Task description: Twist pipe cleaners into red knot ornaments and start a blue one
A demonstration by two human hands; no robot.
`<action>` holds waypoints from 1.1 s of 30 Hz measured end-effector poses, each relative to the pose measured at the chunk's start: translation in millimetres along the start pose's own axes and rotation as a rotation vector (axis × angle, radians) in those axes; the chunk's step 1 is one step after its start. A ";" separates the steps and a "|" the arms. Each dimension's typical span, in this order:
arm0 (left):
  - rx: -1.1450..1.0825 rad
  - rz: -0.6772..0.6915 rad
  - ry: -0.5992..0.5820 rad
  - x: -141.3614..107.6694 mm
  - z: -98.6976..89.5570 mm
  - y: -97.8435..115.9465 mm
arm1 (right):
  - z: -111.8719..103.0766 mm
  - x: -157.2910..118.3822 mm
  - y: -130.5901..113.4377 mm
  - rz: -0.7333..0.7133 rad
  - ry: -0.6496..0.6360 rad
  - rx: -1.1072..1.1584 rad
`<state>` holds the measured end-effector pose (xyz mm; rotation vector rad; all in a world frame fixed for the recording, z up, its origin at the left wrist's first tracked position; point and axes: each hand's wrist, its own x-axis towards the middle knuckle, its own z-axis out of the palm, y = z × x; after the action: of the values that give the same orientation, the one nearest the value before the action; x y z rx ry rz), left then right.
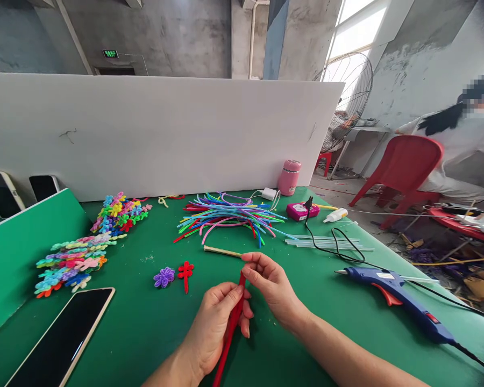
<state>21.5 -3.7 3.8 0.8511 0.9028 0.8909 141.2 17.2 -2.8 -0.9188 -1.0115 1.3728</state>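
Observation:
A bundle of red stems (233,322) runs from the bottom edge up through my left hand (221,317), whose fingers are wrapped round it. My right hand (271,282) pinches the bundle's upper end between thumb and forefinger, just above the left thumb. Just beyond the right fingertips lies a thin tan stick (222,251). To the left of my hands, a purple flower (164,277) and a red flower with a stem (186,275) rest on the green table (141,333). Behind them is a loose pile of coloured fuzzy stems (229,215).
A blue glue gun (399,303) with a black cord lies right, near clear glue sticks (326,243), a white bottle (336,215), a magenta box (302,211) and a pink flask (289,177). Left are a phone (60,338) and colourful flowers (72,260). A person sits on a red chair (407,161).

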 end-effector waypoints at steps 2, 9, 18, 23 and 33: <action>0.023 -0.008 -0.015 0.2 0.0 -0.8 | -1.6 1.9 -1.0 -0.038 0.075 -0.010; 0.096 -0.009 -0.013 -3.3 3.8 0.2 | -13.5 13.7 -0.7 -0.120 0.275 0.048; 0.124 -0.010 -0.070 -6.5 2.4 -5.3 | -30.5 26.1 -3.1 -0.092 0.397 0.187; -0.037 -0.011 -0.080 -6.6 -0.2 -2.1 | -35.3 29.2 -13.7 -0.031 0.348 0.267; -0.263 -0.063 -0.085 1.8 -3.7 1.8 | -13.5 6.3 -20.9 0.139 -0.089 0.197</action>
<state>18.3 -0.6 3.6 0.6259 0.7164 0.8897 160.4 24.0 12.8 -0.7982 -0.8734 1.6119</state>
